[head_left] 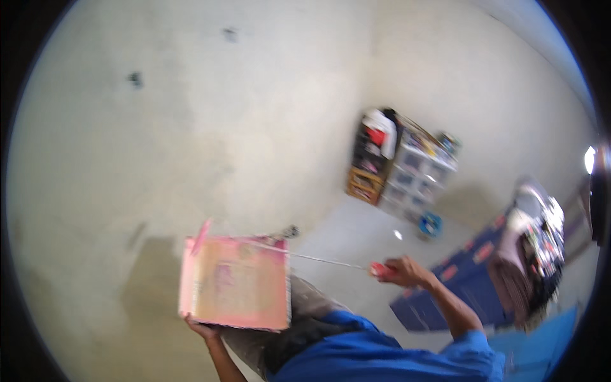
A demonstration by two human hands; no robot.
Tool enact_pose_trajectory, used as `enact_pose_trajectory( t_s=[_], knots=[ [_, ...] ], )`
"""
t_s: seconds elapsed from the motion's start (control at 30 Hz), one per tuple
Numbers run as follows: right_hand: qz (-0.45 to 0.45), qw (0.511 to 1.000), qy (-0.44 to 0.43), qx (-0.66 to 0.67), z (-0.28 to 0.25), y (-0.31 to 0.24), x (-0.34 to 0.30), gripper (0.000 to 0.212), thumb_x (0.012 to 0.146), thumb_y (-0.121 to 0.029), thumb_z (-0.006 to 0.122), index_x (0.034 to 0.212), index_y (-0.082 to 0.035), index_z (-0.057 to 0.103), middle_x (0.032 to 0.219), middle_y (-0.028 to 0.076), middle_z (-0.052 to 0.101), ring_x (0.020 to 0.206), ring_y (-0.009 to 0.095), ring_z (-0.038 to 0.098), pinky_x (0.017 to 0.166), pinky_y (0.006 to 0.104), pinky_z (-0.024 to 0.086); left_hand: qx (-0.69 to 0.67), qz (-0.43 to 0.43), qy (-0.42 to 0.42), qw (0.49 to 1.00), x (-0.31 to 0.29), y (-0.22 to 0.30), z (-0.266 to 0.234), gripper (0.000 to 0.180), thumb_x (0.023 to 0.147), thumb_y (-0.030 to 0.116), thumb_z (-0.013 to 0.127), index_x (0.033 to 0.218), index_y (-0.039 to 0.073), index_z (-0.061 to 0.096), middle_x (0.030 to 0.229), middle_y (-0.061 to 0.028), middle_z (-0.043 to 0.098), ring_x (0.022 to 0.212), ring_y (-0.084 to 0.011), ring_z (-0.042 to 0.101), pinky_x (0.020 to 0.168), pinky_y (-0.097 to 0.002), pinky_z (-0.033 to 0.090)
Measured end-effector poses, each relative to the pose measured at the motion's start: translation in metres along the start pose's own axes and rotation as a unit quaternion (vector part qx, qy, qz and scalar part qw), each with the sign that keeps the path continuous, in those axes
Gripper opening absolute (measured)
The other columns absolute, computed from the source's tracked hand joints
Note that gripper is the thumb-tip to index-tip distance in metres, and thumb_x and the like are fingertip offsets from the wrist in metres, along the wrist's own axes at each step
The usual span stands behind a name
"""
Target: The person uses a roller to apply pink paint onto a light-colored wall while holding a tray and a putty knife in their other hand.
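Note:
My right hand (406, 272), stretched out to the right, is closed round the red handle (380, 271) of a paint roller. Its long thin pale rod (324, 260) runs left to the narrow pink roller head (202, 237), which lies over the far left corner of a square paint tray (238, 283). Pink and cream stains cover the tray. My left hand (202, 327) grips the near left corner of this tray, its fingers partly hidden underneath. Motion blur softens the details.
A pale wall (267, 127) with small dark marks rises ahead. Clear plastic drawers (414, 175) and a wooden shelf (365, 186) stand in the corner, near a blue round object (430, 224). At right, a dark blue mattress (455, 290) bears piled fabrics (541, 242).

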State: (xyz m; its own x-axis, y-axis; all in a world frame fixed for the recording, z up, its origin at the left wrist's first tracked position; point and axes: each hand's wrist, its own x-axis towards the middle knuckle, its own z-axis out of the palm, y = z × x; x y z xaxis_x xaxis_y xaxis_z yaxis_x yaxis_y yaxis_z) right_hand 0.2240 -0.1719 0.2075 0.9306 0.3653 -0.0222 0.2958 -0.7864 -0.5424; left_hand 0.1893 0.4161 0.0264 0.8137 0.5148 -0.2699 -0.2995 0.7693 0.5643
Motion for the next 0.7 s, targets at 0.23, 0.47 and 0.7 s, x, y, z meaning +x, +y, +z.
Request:
enact_pose_trajectory(
  t_s=[0.23, 0.47, 0.7],
  knots=[
    [-0.001, 0.994, 0.092, 0.066, 0.018, -0.008, 0.091, 0.028, 0.078, -0.022, 0.071, 0.089, 0.001, 0.060, 0.066, 0.012, 0.057, 0.057, 0.020, 0.055, 0.055, 0.0336, 0.045, -0.023, 0.091, -0.048, 0.994, -0.011, -0.006, -0.001, 0.064, 0.085, 0.049, 0.039, 0.129, 0.003, 0.045, 0.125, -0.0137, 0.052, 0.113, -0.0313, 0.051, 0.094, -0.0445, 0.043],
    [-0.034, 0.960, 0.103, 0.259, 0.017, -0.069, 0.211, 0.021, 0.092, -0.020, 0.054, 0.093, 0.001, 0.053, 0.068, 0.004, 0.055, 0.055, 0.010, 0.053, 0.049, 0.0266, 0.045, -0.048, 0.068, -0.012, 0.996, -0.025, -0.015, -0.009, 0.061, 0.080, 0.046, 0.044, 0.124, 0.004, 0.048, 0.117, -0.0133, 0.055, 0.108, -0.0303, 0.053, 0.093, -0.0448, 0.044],
    [-0.083, 0.924, 0.137, 0.346, 0.006, -0.136, 0.324, 0.029, 0.095, -0.027, 0.049, 0.091, 0.001, 0.052, 0.066, 0.003, 0.053, 0.051, 0.009, 0.051, 0.044, 0.0257, 0.043, -0.063, 0.032, -0.006, 0.997, -0.009, -0.021, -0.021, 0.065, 0.078, 0.045, 0.045, 0.127, 0.002, 0.047, 0.119, -0.0152, 0.055, 0.111, -0.0328, 0.052, 0.096, -0.0461, 0.041]
  ],
)
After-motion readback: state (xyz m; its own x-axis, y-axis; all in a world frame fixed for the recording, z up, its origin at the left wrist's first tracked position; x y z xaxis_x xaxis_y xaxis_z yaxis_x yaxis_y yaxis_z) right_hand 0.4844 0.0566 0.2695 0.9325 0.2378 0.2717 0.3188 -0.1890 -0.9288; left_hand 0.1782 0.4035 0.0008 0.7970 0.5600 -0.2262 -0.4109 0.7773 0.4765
